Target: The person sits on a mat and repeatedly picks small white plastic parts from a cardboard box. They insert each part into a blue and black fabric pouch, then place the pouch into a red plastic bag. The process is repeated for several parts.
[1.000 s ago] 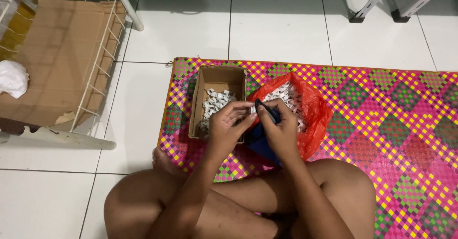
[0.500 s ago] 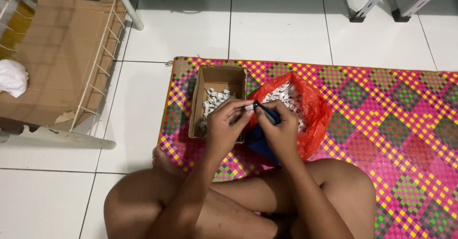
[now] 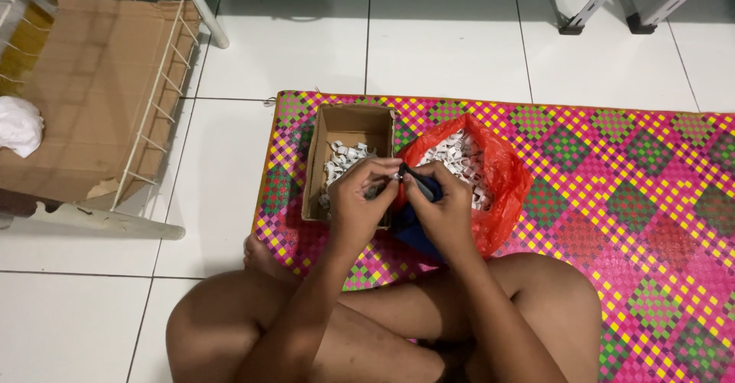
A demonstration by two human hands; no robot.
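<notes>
A person sits cross-legged on a woven plastic mat point(image 3: 612, 199) of pink, yellow and green checks, laid over white floor tiles point(image 3: 444, 39). The left hand point(image 3: 360, 203) and right hand point(image 3: 444, 211) meet just in front of the knees, so the work stays close under the eyes. The left fingers point(image 3: 380, 170) are closed on a small white piece point(image 3: 397, 175); the right fingers point(image 3: 423, 178) pinch a slim dark tool point(image 3: 419, 184) whose tip touches that piece. What the tool is exactly is too small to tell.

Both containers lie within easy reach. An open brown cardboard box point(image 3: 348, 127) sits just left of the hands, with many small white pieces on its floor. A crumpled red plastic bag point(image 3: 501, 176), mouth open, lies just to the right, also heaped with white pieces. Something dark blue point(image 3: 413, 230) shows under the right hand.

Off the mat, a white wire rack point(image 3: 164, 84) holds a flattened brown cardboard sheet point(image 3: 84, 84) and a bunched white cloth point(image 3: 19, 123).
</notes>
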